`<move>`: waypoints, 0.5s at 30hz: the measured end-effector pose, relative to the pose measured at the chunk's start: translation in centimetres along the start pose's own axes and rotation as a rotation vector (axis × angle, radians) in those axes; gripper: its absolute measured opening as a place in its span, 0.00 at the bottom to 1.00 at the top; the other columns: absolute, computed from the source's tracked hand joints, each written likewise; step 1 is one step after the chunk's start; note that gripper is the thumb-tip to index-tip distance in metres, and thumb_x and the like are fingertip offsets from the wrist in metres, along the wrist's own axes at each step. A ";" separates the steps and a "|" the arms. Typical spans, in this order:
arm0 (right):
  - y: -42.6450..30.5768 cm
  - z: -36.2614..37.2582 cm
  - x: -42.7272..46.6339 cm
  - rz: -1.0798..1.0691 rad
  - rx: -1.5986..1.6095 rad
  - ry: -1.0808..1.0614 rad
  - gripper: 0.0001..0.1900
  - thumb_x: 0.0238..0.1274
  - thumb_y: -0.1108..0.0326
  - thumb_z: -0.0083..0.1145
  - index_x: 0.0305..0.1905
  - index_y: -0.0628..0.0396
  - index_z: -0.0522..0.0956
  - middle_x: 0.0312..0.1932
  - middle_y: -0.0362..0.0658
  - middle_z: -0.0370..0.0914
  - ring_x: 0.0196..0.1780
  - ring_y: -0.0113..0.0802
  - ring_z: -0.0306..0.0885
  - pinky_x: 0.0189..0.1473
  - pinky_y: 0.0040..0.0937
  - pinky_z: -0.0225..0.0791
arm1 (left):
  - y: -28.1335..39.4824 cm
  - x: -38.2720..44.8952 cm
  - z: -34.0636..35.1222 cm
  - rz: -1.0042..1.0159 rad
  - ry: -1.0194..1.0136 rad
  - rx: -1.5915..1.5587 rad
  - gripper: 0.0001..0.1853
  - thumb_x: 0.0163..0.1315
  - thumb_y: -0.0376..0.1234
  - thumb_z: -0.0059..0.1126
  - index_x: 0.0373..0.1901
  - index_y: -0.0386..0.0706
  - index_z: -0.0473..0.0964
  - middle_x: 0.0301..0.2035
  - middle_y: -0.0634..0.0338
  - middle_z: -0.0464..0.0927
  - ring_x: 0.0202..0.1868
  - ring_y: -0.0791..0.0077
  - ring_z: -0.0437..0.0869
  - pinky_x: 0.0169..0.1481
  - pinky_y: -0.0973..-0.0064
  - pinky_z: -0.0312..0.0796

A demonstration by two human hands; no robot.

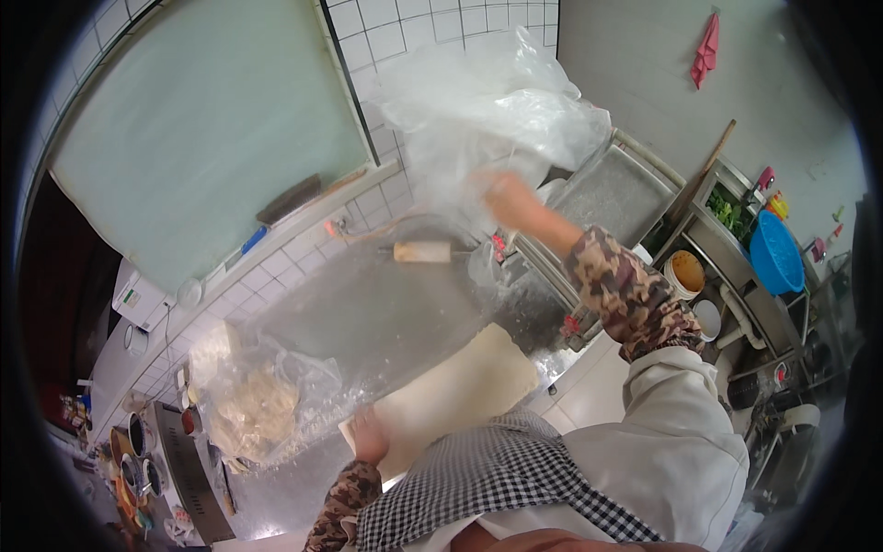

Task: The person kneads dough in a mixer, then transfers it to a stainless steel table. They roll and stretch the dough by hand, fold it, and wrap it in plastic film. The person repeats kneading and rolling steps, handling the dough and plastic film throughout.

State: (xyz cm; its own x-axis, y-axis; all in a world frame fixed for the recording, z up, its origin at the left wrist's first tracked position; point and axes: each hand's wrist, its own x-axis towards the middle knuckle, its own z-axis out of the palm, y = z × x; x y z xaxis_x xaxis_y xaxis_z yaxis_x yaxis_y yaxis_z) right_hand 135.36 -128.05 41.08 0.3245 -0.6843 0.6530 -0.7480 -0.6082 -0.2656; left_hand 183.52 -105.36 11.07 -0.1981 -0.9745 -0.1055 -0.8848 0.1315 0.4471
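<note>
A long, pale sheet of dough [448, 400] lies slantwise on the steel worktop, just in front of my checked apron. My left hand [370, 435] rests on the left end of that sheet, its fingers slightly blurred. Farther off to the upper right, my right hand [507, 199] is blurred, with the fingers curled on a large clear plastic sheet [497, 110]. This plastic billows up against the tiled wall and partly covers a steel machine [541, 269] with red knobs. Part of the plastic near the fingers is smeared by motion.
A rolling pin [422, 252] lies at the back of the floury worktop [372, 303]. Bagged dough [255, 407] sits at the left. A brush [290, 200] rests on the window ledge. Right of the machine are a sink with greens [726, 210], a blue basin [776, 252] and buckets [684, 274].
</note>
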 end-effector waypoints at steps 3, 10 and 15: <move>-8.5 1.9 -3.7 -0.177 0.500 -0.407 0.15 0.69 0.64 0.52 0.54 0.58 0.80 0.36 0.55 0.83 0.39 0.55 0.82 0.45 0.45 0.76 | 4.8 3.4 -3.8 -0.022 -0.026 -0.476 0.37 0.75 0.51 0.46 0.76 0.36 0.56 0.73 0.40 0.58 0.73 0.43 0.62 0.75 0.50 0.58; -18.0 -2.3 -6.6 -0.459 0.413 -0.621 0.30 0.60 0.52 0.65 0.65 0.51 0.74 0.63 0.52 0.72 0.64 0.54 0.72 0.64 0.50 0.66 | 19.3 10.8 -9.4 -0.068 -0.249 -1.850 0.31 0.78 0.53 0.39 0.67 0.36 0.66 0.52 0.50 0.80 0.54 0.60 0.83 0.60 0.67 0.77; -6.7 -1.5 -4.2 -0.299 -0.666 -0.046 0.39 0.62 0.49 0.59 0.77 0.44 0.62 0.74 0.57 0.63 0.70 0.52 0.68 0.69 0.52 0.62 | 16.9 14.9 -7.3 0.238 -0.434 -1.986 0.24 0.75 0.42 0.49 0.65 0.35 0.68 0.55 0.49 0.78 0.53 0.60 0.83 0.57 0.67 0.78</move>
State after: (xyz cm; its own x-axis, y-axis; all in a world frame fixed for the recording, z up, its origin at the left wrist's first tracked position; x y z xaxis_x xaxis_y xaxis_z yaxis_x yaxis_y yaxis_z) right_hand 138.11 -120.50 41.18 0.5833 -0.5520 0.5959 -0.8122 -0.4080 0.4170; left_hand 168.74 -118.96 23.53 -0.5479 -0.8342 0.0625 0.6876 -0.4066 0.6015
